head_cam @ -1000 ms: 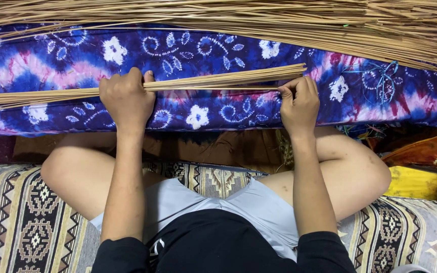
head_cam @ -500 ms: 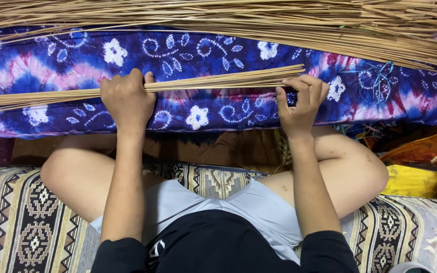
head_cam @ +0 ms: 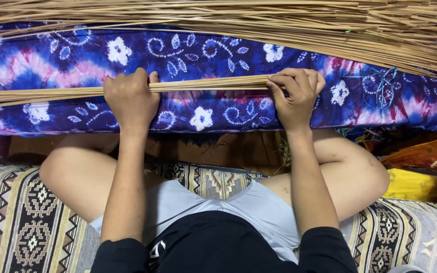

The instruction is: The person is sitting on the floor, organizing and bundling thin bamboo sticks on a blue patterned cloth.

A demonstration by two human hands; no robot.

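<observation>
My left hand point(head_cam: 130, 98) and right hand point(head_cam: 295, 96) both clasp the thin bundle of tan straw sticks point(head_cam: 208, 84); I should grip evenly, keeping the ends flush over the blue floral cloth point(head_cam: 218, 55).

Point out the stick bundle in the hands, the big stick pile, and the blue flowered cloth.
stick bundle point(head_cam: 208, 84), head view, middle between both hands
stick pile point(head_cam: 259, 20), head view, centre of pile
blue flowered cloth point(head_cam: 218, 53), head view, bare patterned stretch

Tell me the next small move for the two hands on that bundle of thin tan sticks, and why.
Probably press the right hand inward to even the ends: it caps the end of the bundle of thin tan sticks, while the left hand grips it mid-length over the blue-and-pink floral cloth.
</observation>
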